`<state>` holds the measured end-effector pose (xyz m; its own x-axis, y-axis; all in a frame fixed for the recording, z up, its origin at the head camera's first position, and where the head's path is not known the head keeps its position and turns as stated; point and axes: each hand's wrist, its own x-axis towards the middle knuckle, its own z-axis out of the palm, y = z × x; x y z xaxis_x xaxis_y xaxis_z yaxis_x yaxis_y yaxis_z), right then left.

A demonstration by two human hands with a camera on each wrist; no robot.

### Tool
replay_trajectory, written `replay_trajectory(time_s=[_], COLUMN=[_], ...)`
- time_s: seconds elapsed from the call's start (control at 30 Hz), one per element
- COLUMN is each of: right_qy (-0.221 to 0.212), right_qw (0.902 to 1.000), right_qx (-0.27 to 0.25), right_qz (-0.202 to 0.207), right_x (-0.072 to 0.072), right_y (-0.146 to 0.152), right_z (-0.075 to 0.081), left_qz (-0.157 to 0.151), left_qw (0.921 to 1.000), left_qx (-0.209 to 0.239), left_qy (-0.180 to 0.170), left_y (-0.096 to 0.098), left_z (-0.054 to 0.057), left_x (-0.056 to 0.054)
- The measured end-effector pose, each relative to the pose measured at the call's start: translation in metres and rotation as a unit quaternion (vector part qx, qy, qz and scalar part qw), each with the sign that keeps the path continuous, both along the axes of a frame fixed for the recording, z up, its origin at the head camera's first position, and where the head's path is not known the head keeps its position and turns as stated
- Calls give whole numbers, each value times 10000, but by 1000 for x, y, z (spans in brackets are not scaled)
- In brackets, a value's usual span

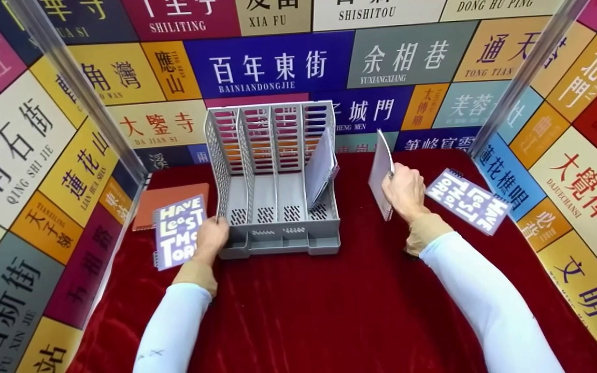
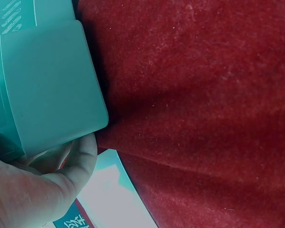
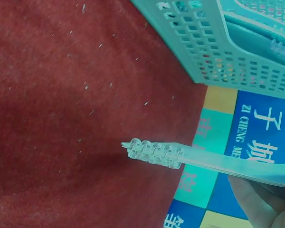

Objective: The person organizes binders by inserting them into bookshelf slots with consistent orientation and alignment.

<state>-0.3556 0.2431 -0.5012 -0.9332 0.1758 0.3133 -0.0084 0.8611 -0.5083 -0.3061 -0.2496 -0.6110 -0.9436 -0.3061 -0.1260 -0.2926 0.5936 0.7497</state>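
Observation:
A grey file organizer [image 1: 278, 238] with upright dividers stands on the red cloth. At its front left corner my left hand [image 1: 212, 238] grips the edge; the left wrist view shows the fingers [image 2: 83, 159] bent against the organizer's side [image 2: 54, 90]. My right hand [image 1: 404, 189] pinches a spiral notebook [image 1: 380, 181], held upright to the right of the organizer and apart from it. Its coil binding [image 3: 156, 153] points down in the right wrist view. Inside the rightmost compartment, notebooks [image 1: 321, 168] lean to the right.
A purple lettered notebook [image 1: 174, 228] lies left of the organizer, partly over a brown-orange notebook [image 1: 145, 204]. Another purple lettered notebook [image 1: 469, 201] lies at the right. Printed walls [image 1: 272, 62] with metal corner posts [image 1: 526, 67] enclose the red cloth [image 1: 329, 311].

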Motion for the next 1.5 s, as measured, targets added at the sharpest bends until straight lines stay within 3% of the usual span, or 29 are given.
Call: replay_trajectory(time_s=[0.1,0.4,0.53,0.67,0.9,0.97,1.1,1.17,1.33,1.4,1.47,1.5], right_qy=[-59,30,177,421,929,1026,1211,1304,1487,1531,1567,1581], right_qw=[9999,9998,9994,9982,9934,9920,9891,9876,9842,9831,9821,9817], right_qx=[-82,-157,-213,-331,-549,-608,-697,-733,-858,-902,-938,-954], right_qz=[24,156,201,278,390,419,465,471,442,445,454,466], right_x=[3,12,15,19,28,30,34,36,42,44,46,47], right_y=[-3,-10,-13,-18,-26,-28,-32,-33,-36,-37,-38,-39], right_z=[5,20,26,33,48,52,59,62,74,80,85,87], left_qz=[36,63,-6,14,27,42,38,27,63,103,70,62], left_qw=[10000,9996,9997,9997,9996,9996,9996,9995,9996,9994,9994,9995], left_qx=[-35,-271,-214,-219,-11,-77,23,102,-175,-295,-287,-233], left_qy=[-34,-61,-125,-80,-264,-250,-272,-302,-222,-164,-187,-214], left_y=[-3,-23,-29,-25,11,15,14,9,-12,-17,-16,-13], left_z=[-8,-61,-73,-64,20,27,26,19,-33,-47,-44,-36], left_x=[-5,-35,-42,-36,15,20,18,12,-18,-26,-25,-21])
